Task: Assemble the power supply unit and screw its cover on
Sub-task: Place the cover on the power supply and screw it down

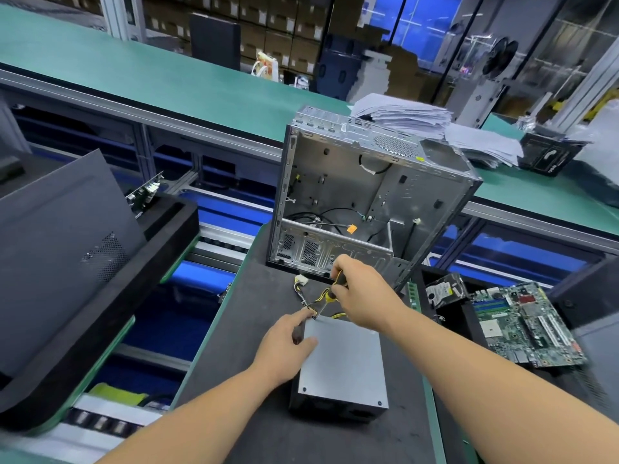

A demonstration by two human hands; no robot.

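Screwdriver (336, 289) (one), two hands, one power supply unit (341, 366)

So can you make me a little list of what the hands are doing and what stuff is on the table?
right hand: grips a screwdriver, tip down at the far left corner of the cover
left hand: rests on the power supply unit, at that same corner
cover: grey, lying on top, screws visible in the two near corners
wires: yellow and black, coming from the unit's far side
computer case: open, standing behind
motherboard: lying to the right
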